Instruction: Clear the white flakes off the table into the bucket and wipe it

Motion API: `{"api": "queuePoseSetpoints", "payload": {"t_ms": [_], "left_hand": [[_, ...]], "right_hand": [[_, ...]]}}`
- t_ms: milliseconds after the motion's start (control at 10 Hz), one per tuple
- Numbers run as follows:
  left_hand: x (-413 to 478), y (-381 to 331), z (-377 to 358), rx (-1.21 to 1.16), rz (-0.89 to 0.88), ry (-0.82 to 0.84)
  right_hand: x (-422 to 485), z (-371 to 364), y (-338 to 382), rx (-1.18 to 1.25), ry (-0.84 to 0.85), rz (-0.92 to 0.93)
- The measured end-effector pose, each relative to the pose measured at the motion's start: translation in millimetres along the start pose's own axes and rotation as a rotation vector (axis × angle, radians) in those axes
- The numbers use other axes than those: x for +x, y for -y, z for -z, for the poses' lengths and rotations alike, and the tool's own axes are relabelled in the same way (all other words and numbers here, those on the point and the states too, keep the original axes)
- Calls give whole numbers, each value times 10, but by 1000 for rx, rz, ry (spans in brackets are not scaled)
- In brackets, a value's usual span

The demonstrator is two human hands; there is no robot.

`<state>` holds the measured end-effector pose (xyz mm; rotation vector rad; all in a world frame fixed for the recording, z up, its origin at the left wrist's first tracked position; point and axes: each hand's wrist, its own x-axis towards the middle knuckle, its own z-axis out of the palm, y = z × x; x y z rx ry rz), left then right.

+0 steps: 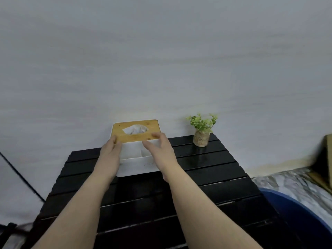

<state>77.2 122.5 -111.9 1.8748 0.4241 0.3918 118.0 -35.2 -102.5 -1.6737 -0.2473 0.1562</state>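
A white tissue box (136, 166) with a wooden lid and a tissue poking out stands at the back middle of the black slatted table (206, 178). My left hand (109, 151) grips the box's left side, thumb on the lid. On the right side my right hand (161, 150) holds the box, fingers on the lid's front edge. The rim of a blue bucket (294, 207) shows on the floor at the right of the table. No white flakes are visible on the dark slats.
A small green plant in a round pot (201, 137) stands at the table's back right corner. A pale wall rises right behind the table. A cardboard box (325, 159) sits at the far right, and a dark cable (19, 175) runs at the left.
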Motion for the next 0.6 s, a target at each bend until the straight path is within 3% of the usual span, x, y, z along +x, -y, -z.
{"api": "queuePoseSetpoints", "payload": {"t_ms": [300, 600], "left_hand": [[42, -281, -1083, -66, 28, 58], [-140, -375, -1010, -64, -53, 88]], "right_hand": [[314, 997, -258, 101, -37, -68], [221, 1134, -239, 78, 30, -52]]}}
